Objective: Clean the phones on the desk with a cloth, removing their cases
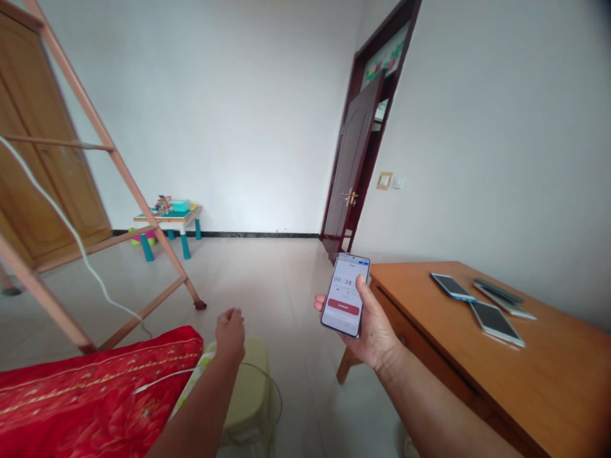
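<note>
My right hand [375,324] is wrapped round a smartphone [344,296], thumb along its right edge. The lit screen faces me, with a timer reading 00:38 and a red button below it. To the left, my left hand [230,334] is curled into a loose fist above a pale yellow stool [252,375], and nothing shows in its fingers. A thin cable [267,375] passes behind the left forearm; its white end [143,387] lies on a red flowered cloth [105,401].
At right, a wooden desk [429,280] bears several phones or tablets [496,323]. A wooden ladder-like frame [124,168] leans at left beside a white cable [71,229]. Farther off stand a small toy table [167,222] and a partly open brown door [353,159].
</note>
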Demonstrator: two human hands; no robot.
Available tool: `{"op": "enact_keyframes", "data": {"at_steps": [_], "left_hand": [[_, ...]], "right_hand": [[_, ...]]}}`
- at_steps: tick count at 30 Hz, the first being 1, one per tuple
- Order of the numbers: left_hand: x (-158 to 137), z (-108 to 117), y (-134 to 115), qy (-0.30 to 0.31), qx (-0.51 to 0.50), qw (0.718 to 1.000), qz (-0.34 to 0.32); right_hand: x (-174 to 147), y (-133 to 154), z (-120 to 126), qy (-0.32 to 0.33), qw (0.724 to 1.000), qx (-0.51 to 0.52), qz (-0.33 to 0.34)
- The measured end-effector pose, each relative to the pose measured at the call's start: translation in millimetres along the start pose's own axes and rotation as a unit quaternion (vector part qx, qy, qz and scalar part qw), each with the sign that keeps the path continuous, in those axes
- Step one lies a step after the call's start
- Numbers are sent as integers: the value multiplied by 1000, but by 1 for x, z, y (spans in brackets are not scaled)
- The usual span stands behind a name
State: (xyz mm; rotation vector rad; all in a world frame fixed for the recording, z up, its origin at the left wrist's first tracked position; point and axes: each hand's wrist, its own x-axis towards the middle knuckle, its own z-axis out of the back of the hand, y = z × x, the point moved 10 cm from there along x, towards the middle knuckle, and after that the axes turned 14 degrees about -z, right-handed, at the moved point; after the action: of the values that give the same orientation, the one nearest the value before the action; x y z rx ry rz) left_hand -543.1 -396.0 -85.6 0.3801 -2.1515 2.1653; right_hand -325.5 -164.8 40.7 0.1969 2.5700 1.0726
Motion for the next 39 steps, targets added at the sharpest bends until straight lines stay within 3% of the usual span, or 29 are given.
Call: {"op": "enact_keyframes", "data": {"at_steps": [4, 7, 9, 11, 13, 15, 18, 22, 26, 32, 36, 39], "left_hand": [[-82, -106, -37, 199, -100, 975, 2], [-181, -171, -78, 399, -225, 887, 62], [-240, -193, -107, 481, -292, 820, 103], [-283, -204, -130, 520, -333, 775, 132], [-313, -212, -150, 542, -377, 736, 151], [-335, -219, -164, 556, -413, 702, 165], [-360, -228, -171, 575, -432, 670, 184], [-390, -235, -160, 607, -411, 648, 205], [-414, -238, -142, 631, -376, 639, 228], [-433, -239, -133, 655, -332, 641, 222], [-423, -240, -145, 653, -274, 698, 106], [-420, -240, -159, 653, -254, 713, -23]], "right_hand": [[-31, 17, 33, -24, 999, -1, 40], [-58, 31, 59, -46, 996, 3, 81], [-73, 35, 73, -47, 996, 0, 80], [-86, 34, 85, -38, 998, -6, 57], [-101, 36, 99, -44, 997, -2, 60], [-119, 45, 117, -71, 992, 20, 104], [-146, 56, 139, -105, 980, 57, 161], [-183, 72, 164, -137, 962, 115, 205], [-218, 84, 196, -225, 931, 156, 242], [-238, 77, 224, -286, 904, 202, 246], [-243, 73, 235, -308, 889, 208, 268], [-241, 71, 238, -306, 883, 218, 282]]}}
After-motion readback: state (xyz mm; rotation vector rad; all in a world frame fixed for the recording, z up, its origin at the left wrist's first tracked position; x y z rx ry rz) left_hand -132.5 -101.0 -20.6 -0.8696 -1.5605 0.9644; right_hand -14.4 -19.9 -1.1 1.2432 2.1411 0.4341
